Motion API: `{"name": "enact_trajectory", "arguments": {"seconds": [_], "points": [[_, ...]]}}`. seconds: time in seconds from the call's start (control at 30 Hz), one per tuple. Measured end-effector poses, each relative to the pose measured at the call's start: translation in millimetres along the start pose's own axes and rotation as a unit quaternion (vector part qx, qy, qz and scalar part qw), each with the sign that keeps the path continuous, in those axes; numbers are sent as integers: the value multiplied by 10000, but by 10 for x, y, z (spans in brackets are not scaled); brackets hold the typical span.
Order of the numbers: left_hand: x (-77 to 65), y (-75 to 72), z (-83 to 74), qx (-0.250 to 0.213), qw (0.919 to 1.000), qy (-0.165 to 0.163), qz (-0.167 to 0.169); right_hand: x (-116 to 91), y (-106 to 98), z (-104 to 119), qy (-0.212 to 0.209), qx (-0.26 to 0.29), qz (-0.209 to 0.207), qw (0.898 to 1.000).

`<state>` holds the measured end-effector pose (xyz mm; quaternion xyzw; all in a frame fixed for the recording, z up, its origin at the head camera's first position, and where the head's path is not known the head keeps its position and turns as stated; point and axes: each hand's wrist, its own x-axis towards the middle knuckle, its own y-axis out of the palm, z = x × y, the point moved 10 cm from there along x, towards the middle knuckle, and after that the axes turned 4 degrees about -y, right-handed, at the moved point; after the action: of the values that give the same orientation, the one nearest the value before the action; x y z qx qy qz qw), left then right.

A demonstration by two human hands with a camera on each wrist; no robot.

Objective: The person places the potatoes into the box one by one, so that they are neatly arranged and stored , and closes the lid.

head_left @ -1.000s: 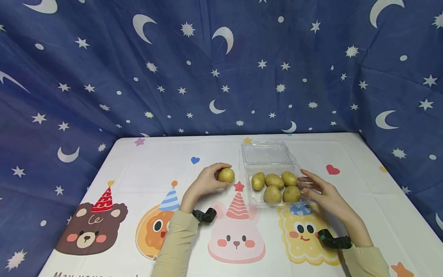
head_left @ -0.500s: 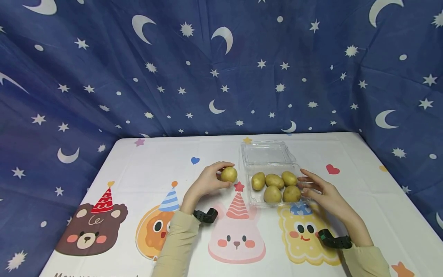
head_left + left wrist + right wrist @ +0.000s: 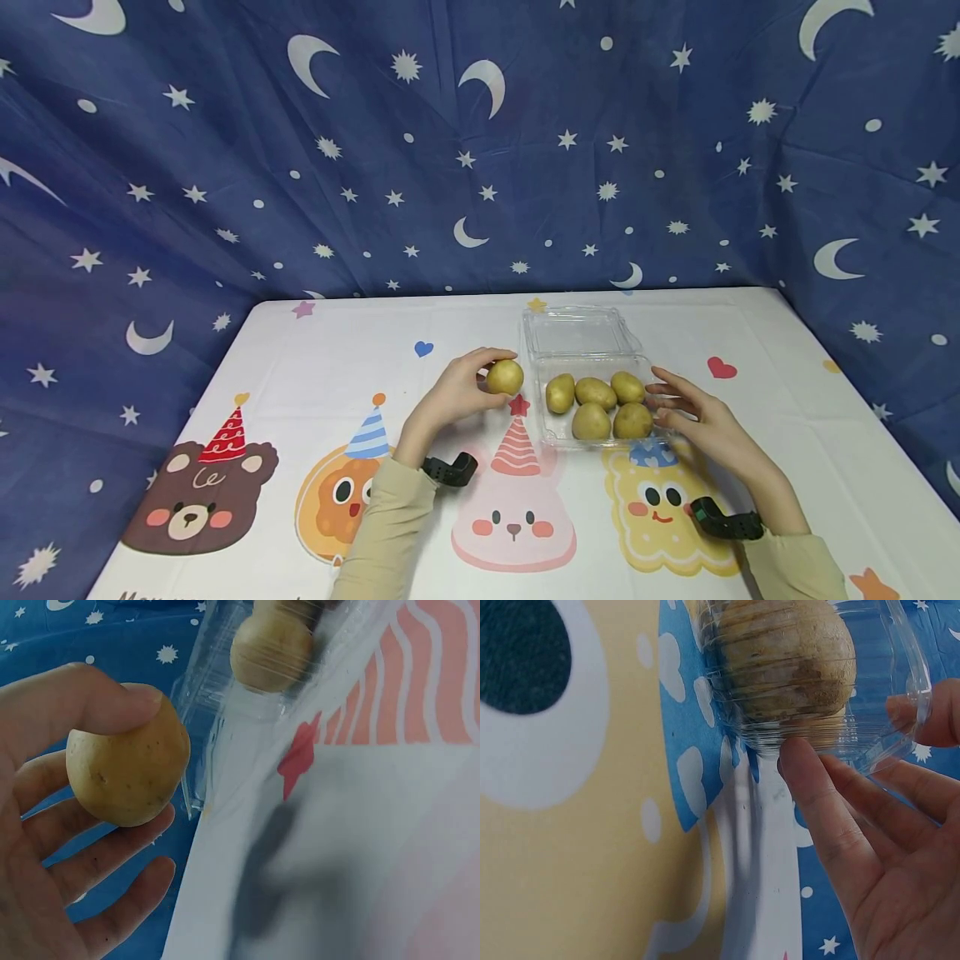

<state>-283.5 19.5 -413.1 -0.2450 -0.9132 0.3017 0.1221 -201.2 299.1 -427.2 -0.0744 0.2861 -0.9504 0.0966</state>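
In the head view, my left hand (image 3: 457, 390) grips a round yellow potato (image 3: 505, 377) between thumb and fingers, just left of the clear plastic clamshell box (image 3: 551, 431). The left wrist view shows the thumb across the top of this potato (image 3: 131, 776). The box stands with its lid (image 3: 577, 332) folded back, and several potatoes (image 3: 595, 392) lie inside in two rows. My right hand (image 3: 699, 419) rests against the box's right wall, fingers extended. In the right wrist view, the fingertips (image 3: 799, 757) touch the ribbed plastic beside a potato (image 3: 787, 660).
A white tablecloth (image 3: 360, 333) printed with cartoon animals, hearts and stars covers the table. Behind it hangs a dark blue curtain (image 3: 375, 167) with moons and stars. A black wrist camera (image 3: 450, 471) sits on the left wrist, another camera (image 3: 726, 521) on the right.
My left hand has moved a little to the right with the potato, closer to the box. The right hand, the box and the potatoes in it have stayed put.
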Motion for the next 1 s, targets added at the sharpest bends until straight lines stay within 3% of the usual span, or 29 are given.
{"name": "enact_trajectory", "arguments": {"seconds": [1.0], "points": [[-26,100,-431,142,9986,486,125,4,0,33,-191,34,-62,9998]]}}
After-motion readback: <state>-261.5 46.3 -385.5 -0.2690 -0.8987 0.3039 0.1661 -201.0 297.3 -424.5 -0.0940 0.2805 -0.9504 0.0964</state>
